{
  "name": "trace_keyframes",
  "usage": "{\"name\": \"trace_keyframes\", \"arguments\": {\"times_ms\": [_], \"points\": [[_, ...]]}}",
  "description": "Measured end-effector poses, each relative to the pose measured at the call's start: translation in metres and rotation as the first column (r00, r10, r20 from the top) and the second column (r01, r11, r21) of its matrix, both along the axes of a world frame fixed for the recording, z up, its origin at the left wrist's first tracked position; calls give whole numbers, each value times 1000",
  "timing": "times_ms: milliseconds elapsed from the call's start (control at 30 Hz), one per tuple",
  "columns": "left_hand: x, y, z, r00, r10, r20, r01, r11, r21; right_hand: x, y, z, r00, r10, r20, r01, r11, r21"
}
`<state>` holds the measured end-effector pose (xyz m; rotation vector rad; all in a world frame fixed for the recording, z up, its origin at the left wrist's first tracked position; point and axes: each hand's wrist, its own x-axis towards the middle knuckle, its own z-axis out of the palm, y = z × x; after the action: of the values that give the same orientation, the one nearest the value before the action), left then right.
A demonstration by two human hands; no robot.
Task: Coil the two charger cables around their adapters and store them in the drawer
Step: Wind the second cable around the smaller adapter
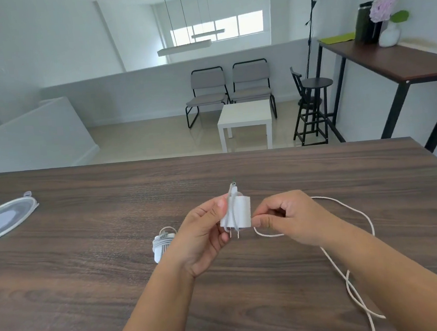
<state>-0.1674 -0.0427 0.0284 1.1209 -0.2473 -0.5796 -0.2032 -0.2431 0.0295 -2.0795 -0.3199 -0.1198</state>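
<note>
My left hand [204,231] grips a white adapter [240,213] above the table, its prongs pointing down and a turn or two of white cable across its body. My right hand [285,219] pinches that white cable [353,267] just right of the adapter. The loose cable loops out to the right over the table and runs toward the near right edge. A second white adapter [162,245], its cable wound around it, lies on the table just left of my left wrist. No drawer is in view.
The dark wooden table [87,260] fills the foreground. A clear plastic lid [2,220] lies at its far left. Beyond the table stand a small white side table [245,119], two chairs [228,88], a stool and a high desk [389,61] on the right.
</note>
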Motion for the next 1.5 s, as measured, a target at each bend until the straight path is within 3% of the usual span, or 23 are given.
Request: {"name": "trace_keyframes", "arguments": {"times_ms": [133,267,433,533,633,767,867,1000,1367,1500], "points": [[-7,2,2,989,-46,142,7,965,261,10,-9,8,1000,-6,-23,0,965,-264],[-9,-2,-10,936,-58,349,-154,821,549,13,-7,16,999,-22,-29,4,863,-504],[-12,-9,-19,830,-39,556,-413,628,660,5,2,15,998,-55,5,50,862,-504],[-10,-10,-21,804,52,592,-500,599,626,0,8,10,996,-73,56,91,879,-469],[-8,-8,-18,844,212,492,-484,696,530,-7,12,4,992,-96,80,120,913,-389],[-8,-12,-11,878,417,236,-475,821,317,-15,16,-7,975,-136,173,178,949,-258],[-8,-15,-8,878,479,14,-473,862,183,-18,22,-16,960,-180,215,213,967,-142],[-9,-16,-1,859,494,-136,-491,869,57,-26,27,-21,931,-217,294,226,974,5],[-14,-20,7,873,458,-165,-464,886,6,-27,26,-33,960,-222,171,190,965,183],[-16,-20,9,933,322,-159,-327,945,-4,-17,21,-36,971,-235,51,218,949,229]]}}
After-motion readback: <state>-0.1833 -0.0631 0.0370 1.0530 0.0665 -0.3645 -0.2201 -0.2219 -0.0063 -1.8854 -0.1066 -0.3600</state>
